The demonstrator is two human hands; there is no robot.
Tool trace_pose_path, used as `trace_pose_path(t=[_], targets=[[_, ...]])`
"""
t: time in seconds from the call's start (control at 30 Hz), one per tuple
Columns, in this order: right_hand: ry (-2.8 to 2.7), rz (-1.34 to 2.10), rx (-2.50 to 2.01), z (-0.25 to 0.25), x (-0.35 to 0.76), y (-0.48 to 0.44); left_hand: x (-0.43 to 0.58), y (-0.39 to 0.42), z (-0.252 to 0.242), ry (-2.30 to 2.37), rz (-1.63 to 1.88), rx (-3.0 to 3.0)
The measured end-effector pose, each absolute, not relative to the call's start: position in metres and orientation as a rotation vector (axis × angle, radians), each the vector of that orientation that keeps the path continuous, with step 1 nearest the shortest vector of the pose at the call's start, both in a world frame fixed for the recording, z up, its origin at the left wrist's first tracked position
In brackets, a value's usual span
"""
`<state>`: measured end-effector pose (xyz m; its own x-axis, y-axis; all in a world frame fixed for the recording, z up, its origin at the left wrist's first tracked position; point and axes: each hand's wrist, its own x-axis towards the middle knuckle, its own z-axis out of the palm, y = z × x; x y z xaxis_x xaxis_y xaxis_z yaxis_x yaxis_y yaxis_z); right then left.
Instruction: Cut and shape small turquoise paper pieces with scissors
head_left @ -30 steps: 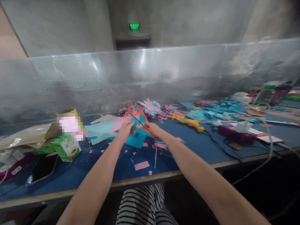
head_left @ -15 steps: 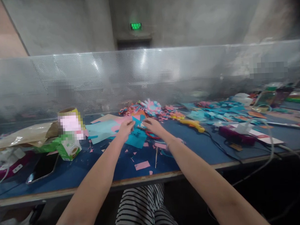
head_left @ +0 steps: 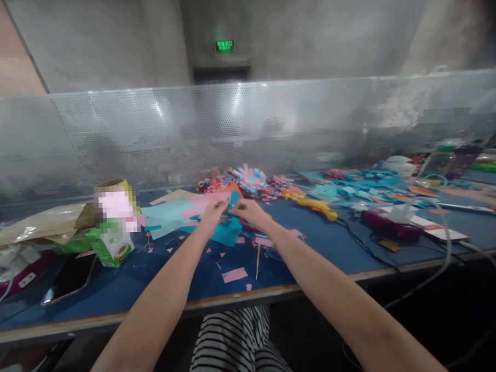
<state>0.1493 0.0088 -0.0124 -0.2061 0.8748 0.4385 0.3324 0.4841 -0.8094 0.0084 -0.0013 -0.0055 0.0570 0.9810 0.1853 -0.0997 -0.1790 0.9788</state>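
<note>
My left hand (head_left: 212, 214) and my right hand (head_left: 250, 212) come close together over the middle of the table. Between their fingertips stands a small blue paper piece (head_left: 234, 198), pinched from both sides. Its exact shape is partly hidden by the fingers. Beneath them lie a darker teal paper sheet (head_left: 227, 233) and a light blue sheet (head_left: 165, 218). Something red and curved, perhaps a scissors handle, shows just under my right hand. Behind the hands sits a pink and light blue paper flower (head_left: 250, 177).
Right of my hands lies a yellow glue gun (head_left: 318, 208) with a black cord, then a purple power strip (head_left: 391, 223). Blue paper scraps (head_left: 367, 186) spread behind. At left are a phone (head_left: 70, 277), a green box (head_left: 114, 245) and a paper bag (head_left: 40, 223). A perforated screen (head_left: 167, 129) backs the table.
My right hand has shifted slightly left, nearer my left hand, and its fingers are more closed. The blue paper between them has turned and stands more upright.
</note>
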Motion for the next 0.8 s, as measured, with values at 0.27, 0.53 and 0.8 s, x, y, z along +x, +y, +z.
trace_pose_path(t=[0.27, 0.53, 0.8], targets=[[-1.534, 0.997, -0.905, -0.0115, 0.1480, 0.0070, 0.0038, -0.0013, -0.0030, 0.936, 1.351, 1.299], [-1.654, 0.903, -0.819, -0.0124, 0.1464, 0.0074, 0.0032, -0.0007, -0.0053, 0.892, 1.305, 1.348], [-1.395, 1.134, -0.815, -0.0133, 0.1447, 0.0115, 0.0039, -0.0038, 0.0012, 0.885, 1.374, 1.106]])
